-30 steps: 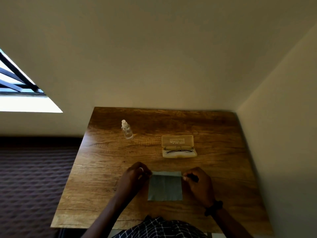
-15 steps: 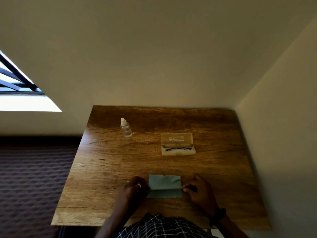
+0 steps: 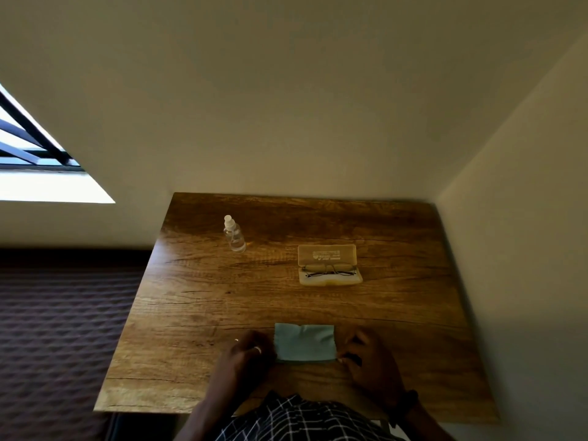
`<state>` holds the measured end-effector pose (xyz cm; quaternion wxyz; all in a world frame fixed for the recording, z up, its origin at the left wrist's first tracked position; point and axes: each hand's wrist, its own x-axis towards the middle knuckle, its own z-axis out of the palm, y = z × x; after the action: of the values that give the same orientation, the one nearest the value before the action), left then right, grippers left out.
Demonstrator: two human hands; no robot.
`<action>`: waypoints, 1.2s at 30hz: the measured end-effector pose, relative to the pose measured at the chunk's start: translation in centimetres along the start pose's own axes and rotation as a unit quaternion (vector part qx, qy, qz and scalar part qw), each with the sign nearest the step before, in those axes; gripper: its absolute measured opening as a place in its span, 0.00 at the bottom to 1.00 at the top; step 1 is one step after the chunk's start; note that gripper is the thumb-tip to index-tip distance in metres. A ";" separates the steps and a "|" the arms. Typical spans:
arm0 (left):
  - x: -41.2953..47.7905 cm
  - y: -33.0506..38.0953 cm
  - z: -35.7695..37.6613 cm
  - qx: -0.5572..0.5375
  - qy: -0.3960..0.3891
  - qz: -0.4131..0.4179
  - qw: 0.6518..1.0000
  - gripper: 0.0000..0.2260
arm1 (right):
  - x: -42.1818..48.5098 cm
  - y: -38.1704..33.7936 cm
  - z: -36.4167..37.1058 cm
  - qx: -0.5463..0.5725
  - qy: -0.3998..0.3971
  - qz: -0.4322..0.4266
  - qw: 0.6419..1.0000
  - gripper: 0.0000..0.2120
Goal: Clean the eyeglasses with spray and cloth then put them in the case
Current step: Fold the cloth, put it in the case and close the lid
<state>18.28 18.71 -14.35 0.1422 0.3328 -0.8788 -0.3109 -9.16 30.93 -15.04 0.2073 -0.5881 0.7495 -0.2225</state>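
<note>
Wooden table [image 3: 197, 313] fills lower centre of frame, far edge against the wall, right edge near the side wall. Open case [image 3: 329, 265] right of centre, eyeglasses [image 3: 330, 271] lying in its lower half. Spray bottle [image 3: 234, 234] upright, upper left of the tabletop, well apart from the case. Folded grey-green cloth [image 3: 304, 343] flat near the front edge. Left hand [image 3: 245, 354] curled, pinching the cloth's left edge; right hand [image 3: 369, 354] pinching its lower right corner. Bare wood between cloth and case.

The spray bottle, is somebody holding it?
No, the spray bottle stands alone on the table, while both hands, left and right, are at the cloth.
</note>
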 end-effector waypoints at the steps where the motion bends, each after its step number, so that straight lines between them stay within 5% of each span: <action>1: 0.0 0.2 -0.1 0.008 -0.010 -0.003 1.000 0.08 | -0.1 -0.1 0.0 -0.009 0.003 -0.009 1.000 0.03; 8: 0.0 0.6 -0.6 0.010 -0.051 -0.013 0.999 0.12 | -0.6 -0.4 -0.1 -0.035 0.025 -0.049 0.998 0.04; 18: -1.0 -0.8 0.3 -0.021 -0.007 -0.027 0.999 0.07 | -1.4 -0.3 0.0 -0.047 0.039 -0.097 0.993 0.08; 25: 2.9 0.6 0.4 -0.035 0.088 -0.102 0.990 0.07 | 1.8 -1.2 0.2 0.037 0.106 0.037 0.993 0.06; 36: 6.2 0.7 0.2 0.008 0.047 -0.060 0.997 0.05 | 5.4 -0.4 0.5 0.023 0.007 0.062 0.998 0.01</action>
<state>13.28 15.09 -13.78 0.1616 0.4002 -0.8522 -0.2959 -9.75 25.50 -15.47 0.2287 -0.5340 0.7806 -0.2307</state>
